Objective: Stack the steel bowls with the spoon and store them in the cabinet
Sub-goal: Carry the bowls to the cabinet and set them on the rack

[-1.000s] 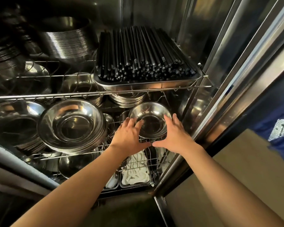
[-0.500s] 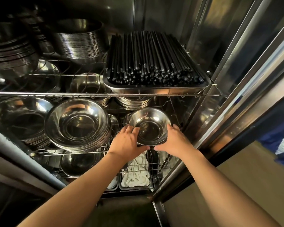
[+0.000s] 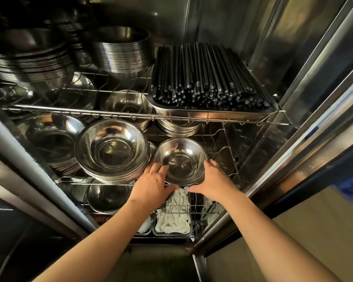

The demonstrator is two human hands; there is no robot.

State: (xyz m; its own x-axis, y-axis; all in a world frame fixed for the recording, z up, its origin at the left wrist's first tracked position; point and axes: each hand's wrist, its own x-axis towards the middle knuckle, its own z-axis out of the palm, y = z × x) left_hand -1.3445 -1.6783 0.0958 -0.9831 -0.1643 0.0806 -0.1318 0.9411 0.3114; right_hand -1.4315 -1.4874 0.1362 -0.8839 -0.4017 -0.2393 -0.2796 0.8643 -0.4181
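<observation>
Both hands clamp one small steel bowl (image 3: 180, 159): left hand (image 3: 151, 185) on its near-left rim, right hand (image 3: 211, 180) on its near-right. Bowl sits mouth-up over the middle wire shelf (image 3: 228, 153), beside the big bowl stack (image 3: 112, 149). Hands equally near; spoon not visible.

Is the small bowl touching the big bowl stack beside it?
Cannot tell. In the head view the small bowl and the big bowl stack nearly meet at their rims, but glare and shadow hide that spot.
</observation>
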